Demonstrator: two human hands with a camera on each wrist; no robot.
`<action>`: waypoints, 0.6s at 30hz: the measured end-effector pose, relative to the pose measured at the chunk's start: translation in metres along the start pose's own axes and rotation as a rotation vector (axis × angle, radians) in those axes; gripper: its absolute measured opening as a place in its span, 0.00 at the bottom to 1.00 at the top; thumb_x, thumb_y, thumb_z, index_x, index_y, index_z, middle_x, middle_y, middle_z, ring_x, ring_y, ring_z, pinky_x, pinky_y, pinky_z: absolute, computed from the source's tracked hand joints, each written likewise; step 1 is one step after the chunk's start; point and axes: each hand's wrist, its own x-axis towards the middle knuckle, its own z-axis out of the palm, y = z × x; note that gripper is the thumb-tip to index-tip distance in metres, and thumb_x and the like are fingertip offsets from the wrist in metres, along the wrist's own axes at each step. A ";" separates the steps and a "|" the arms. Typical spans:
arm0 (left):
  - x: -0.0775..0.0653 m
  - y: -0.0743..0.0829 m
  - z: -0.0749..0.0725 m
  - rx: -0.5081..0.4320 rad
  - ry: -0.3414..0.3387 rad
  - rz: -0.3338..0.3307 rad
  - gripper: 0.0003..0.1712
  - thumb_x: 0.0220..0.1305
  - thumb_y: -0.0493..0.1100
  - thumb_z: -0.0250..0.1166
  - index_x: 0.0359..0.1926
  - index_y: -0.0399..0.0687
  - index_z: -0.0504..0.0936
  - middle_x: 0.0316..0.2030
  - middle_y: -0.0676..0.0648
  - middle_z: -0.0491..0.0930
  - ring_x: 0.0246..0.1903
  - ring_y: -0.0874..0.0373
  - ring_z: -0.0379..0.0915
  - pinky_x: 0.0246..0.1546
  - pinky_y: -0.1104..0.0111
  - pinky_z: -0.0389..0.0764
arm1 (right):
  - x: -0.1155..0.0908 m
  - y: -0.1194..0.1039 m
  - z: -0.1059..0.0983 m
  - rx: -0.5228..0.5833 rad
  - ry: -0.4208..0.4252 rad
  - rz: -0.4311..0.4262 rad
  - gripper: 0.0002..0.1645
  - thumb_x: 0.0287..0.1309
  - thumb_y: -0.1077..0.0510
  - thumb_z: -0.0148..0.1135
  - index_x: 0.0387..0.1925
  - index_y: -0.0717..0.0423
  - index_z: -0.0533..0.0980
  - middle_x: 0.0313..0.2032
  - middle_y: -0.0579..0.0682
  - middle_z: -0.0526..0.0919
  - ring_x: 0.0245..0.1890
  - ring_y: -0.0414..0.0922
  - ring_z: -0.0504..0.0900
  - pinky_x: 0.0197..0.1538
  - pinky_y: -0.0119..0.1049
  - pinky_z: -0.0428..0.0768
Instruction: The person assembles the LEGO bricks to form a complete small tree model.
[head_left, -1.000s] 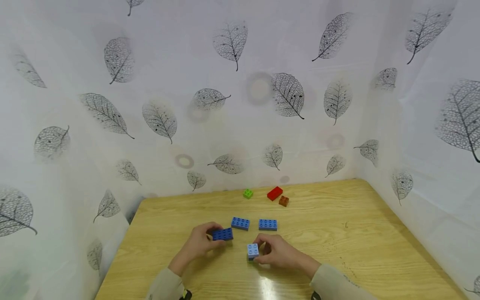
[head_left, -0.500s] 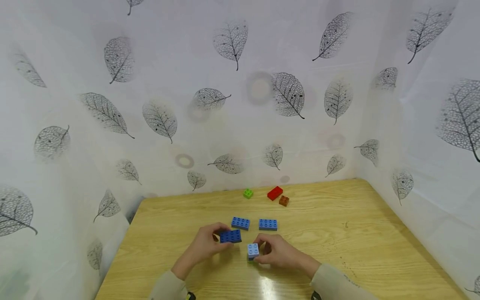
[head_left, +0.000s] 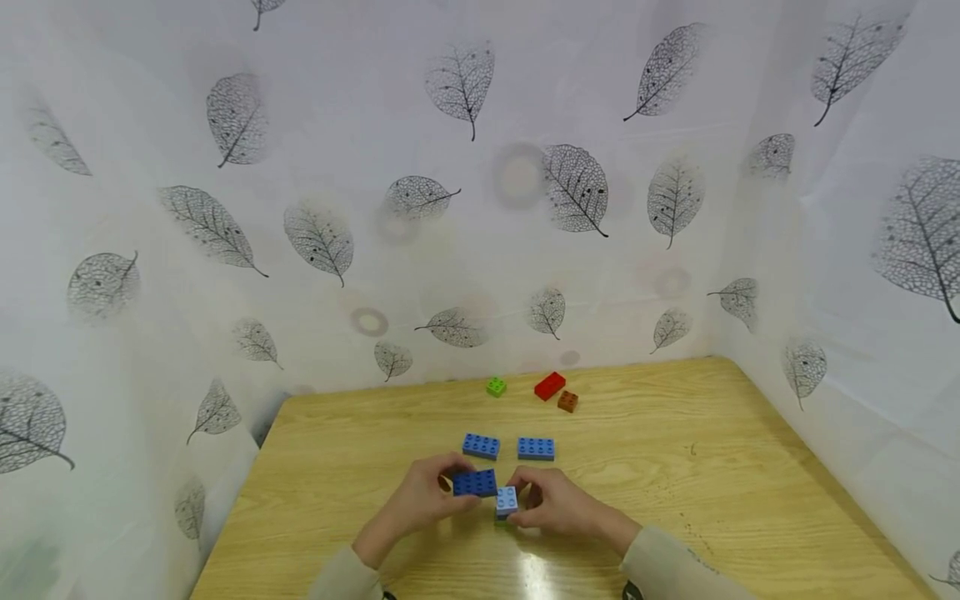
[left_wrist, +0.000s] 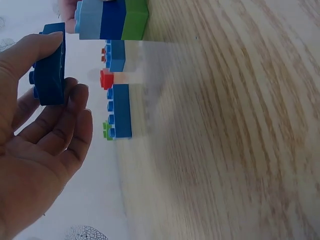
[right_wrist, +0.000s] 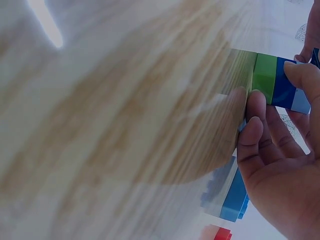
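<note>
My left hand (head_left: 422,500) pinches a dark blue toy building brick (head_left: 474,483) between thumb and fingers, raised off the table in the left wrist view. Just to its right, a small stack of bricks (head_left: 507,502) stands on the wooden table. From the bottom up, the left wrist view shows a green brick (left_wrist: 135,20), a dark blue brick (left_wrist: 113,20) and a light blue brick (left_wrist: 91,21). My right hand (head_left: 558,502) grips this stack from the right, thumb at the near side. In the head view the held brick's right end is close to the stack's top.
Two blue eight-stud bricks, a left one (head_left: 481,447) and a right one (head_left: 536,449), lie just beyond the hands. Farther back are a lime green brick (head_left: 496,387), a red brick (head_left: 550,386) and an orange-brown brick (head_left: 567,402). Leaf-patterned curtain (head_left: 480,250) borders the wooden table (head_left: 637,442).
My left hand has carried the dark blue brick rightward and a little nearer to me, up to the stack. The right hand has kept its grip and place.
</note>
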 end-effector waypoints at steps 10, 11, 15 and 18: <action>0.001 0.003 0.007 -0.027 -0.043 0.016 0.18 0.60 0.46 0.80 0.49 0.52 0.86 0.43 0.52 0.86 0.39 0.65 0.77 0.40 0.72 0.78 | 0.001 -0.001 -0.001 0.000 -0.004 -0.003 0.13 0.65 0.52 0.74 0.48 0.42 0.80 0.45 0.44 0.85 0.35 0.34 0.80 0.38 0.28 0.79; 0.001 0.003 0.008 -0.030 -0.048 0.018 0.18 0.60 0.46 0.80 0.49 0.52 0.86 0.43 0.52 0.86 0.39 0.65 0.76 0.40 0.72 0.78 | 0.000 -0.001 -0.001 0.003 -0.004 -0.009 0.13 0.65 0.52 0.74 0.48 0.42 0.80 0.45 0.44 0.85 0.34 0.34 0.80 0.38 0.28 0.79; 0.001 0.002 0.010 -0.038 -0.056 0.022 0.17 0.60 0.47 0.80 0.49 0.52 0.86 0.42 0.53 0.86 0.38 0.66 0.76 0.39 0.72 0.79 | 0.000 -0.002 0.000 0.011 -0.003 -0.017 0.13 0.65 0.53 0.74 0.48 0.43 0.80 0.44 0.44 0.85 0.34 0.34 0.80 0.38 0.28 0.79; 0.001 0.001 0.010 -0.039 -0.063 0.011 0.17 0.60 0.48 0.80 0.49 0.54 0.86 0.41 0.54 0.86 0.38 0.66 0.76 0.40 0.71 0.79 | 0.000 -0.003 0.000 0.015 -0.002 -0.012 0.13 0.64 0.54 0.74 0.48 0.43 0.80 0.44 0.45 0.85 0.34 0.34 0.80 0.38 0.28 0.79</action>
